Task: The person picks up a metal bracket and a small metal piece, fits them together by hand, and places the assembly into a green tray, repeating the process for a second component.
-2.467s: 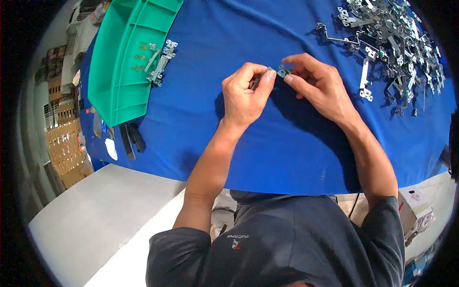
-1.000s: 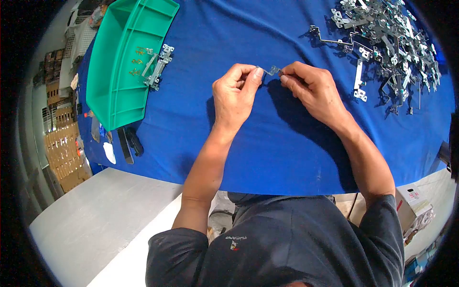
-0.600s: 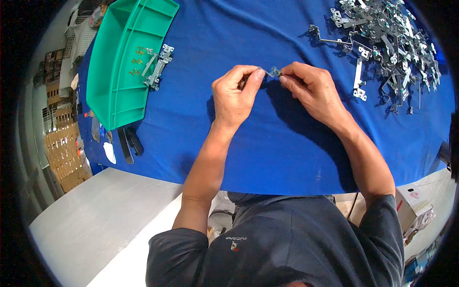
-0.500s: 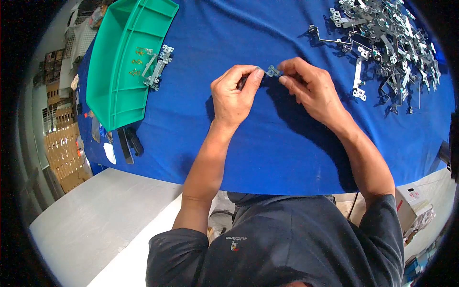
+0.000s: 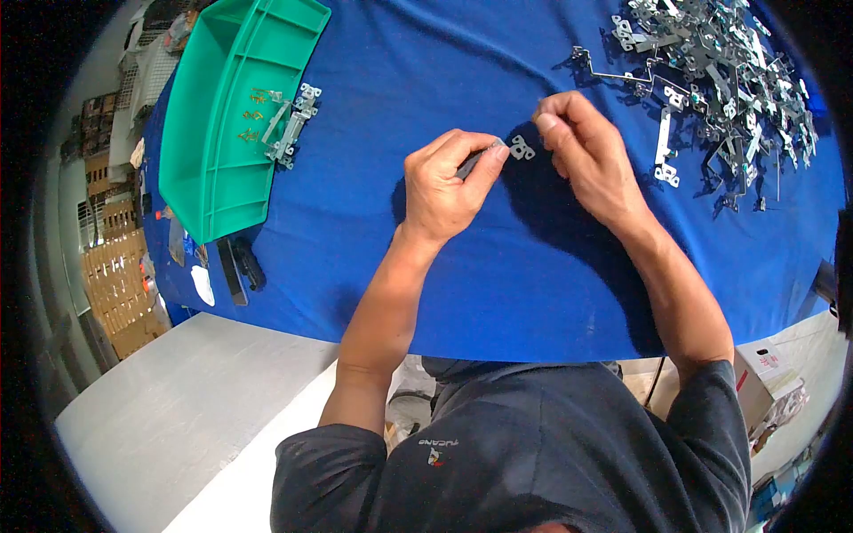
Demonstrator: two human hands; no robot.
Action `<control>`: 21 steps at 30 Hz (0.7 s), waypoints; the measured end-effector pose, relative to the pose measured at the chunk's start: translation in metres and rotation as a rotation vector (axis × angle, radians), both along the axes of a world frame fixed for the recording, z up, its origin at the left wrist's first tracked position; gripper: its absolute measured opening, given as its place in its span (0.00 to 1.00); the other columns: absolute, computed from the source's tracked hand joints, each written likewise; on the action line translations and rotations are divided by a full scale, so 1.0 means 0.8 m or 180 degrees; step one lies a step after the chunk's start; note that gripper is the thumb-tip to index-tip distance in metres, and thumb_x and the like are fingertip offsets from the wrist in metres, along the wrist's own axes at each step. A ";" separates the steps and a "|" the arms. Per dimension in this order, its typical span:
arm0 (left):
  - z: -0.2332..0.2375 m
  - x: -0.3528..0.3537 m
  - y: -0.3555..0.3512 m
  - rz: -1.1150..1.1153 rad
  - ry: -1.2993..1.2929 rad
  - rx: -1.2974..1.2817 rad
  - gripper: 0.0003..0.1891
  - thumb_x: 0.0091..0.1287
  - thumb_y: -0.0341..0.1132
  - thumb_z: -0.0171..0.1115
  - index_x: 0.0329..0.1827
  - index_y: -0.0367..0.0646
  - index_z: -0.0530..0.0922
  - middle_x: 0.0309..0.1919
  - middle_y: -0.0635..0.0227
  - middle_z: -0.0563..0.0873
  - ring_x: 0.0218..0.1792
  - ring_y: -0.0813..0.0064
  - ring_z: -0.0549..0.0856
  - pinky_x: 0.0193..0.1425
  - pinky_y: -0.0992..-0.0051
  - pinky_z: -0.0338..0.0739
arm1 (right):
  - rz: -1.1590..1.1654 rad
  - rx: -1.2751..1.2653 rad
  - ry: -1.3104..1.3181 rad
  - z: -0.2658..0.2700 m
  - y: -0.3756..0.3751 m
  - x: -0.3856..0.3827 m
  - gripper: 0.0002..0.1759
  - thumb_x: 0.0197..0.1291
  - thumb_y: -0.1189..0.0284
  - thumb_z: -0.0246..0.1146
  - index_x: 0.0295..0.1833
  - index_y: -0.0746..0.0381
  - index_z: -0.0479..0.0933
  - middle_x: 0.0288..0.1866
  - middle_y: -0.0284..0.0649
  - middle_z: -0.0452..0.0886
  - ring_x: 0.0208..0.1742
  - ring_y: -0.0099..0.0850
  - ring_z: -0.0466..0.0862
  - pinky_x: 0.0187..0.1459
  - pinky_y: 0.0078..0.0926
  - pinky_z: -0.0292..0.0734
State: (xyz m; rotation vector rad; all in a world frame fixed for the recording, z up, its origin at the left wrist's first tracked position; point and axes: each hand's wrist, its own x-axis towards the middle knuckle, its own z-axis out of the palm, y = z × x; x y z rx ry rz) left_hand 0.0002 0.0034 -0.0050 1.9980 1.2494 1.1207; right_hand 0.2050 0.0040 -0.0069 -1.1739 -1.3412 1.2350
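My left hand pinches a metal bracket between thumb and index finger; its silvery holed end sticks out to the right over the blue cloth. To the right and a little higher, my right hand is apart from the bracket. Its thumb and index finger are pressed together at the tips, around something small and yellowish that I cannot make out.
A green bin stands at the left, with small brass-coloured pieces in it. Metal brackets lie by its right edge. At the upper right is a heap of metal brackets, with a bent wire beside it.
My right hand has moved up and to the right, away from the bracket. My left hand has shifted slightly right and down with the bracket, whose holed end now shows more fully.
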 end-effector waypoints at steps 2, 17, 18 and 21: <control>0.000 -0.001 -0.001 0.0222 -0.0339 -0.0324 0.04 0.70 0.29 0.72 0.41 0.36 0.88 0.29 0.71 0.88 0.29 0.86 0.83 0.33 0.81 0.76 | 0.0142 -0.0333 -0.0021 0.009 0.001 0.004 0.09 0.76 0.69 0.62 0.47 0.66 0.79 0.35 0.34 0.81 0.33 0.21 0.78 0.35 0.24 0.75; -0.005 -0.005 -0.002 0.0524 -0.0964 -0.0877 0.07 0.73 0.33 0.71 0.45 0.38 0.87 0.28 0.73 0.88 0.22 0.92 0.76 0.24 0.86 0.67 | 0.0583 0.0382 -0.0698 0.005 -0.003 -0.001 0.10 0.68 0.75 0.66 0.50 0.69 0.83 0.35 0.48 0.83 0.32 0.34 0.83 0.35 0.33 0.77; -0.005 -0.005 -0.002 0.0520 -0.0956 -0.0887 0.07 0.73 0.33 0.71 0.45 0.38 0.87 0.28 0.73 0.88 0.22 0.92 0.75 0.24 0.86 0.67 | 0.0536 0.0382 -0.0710 0.005 -0.004 -0.002 0.10 0.68 0.75 0.66 0.50 0.69 0.83 0.35 0.48 0.83 0.32 0.34 0.83 0.35 0.33 0.77; -0.004 -0.005 -0.002 0.0505 -0.0938 -0.0910 0.07 0.73 0.33 0.71 0.45 0.38 0.87 0.28 0.74 0.87 0.23 0.92 0.75 0.24 0.86 0.67 | 0.0447 0.0372 -0.0743 0.005 -0.005 -0.003 0.09 0.68 0.75 0.67 0.49 0.69 0.83 0.35 0.47 0.83 0.31 0.35 0.83 0.34 0.33 0.77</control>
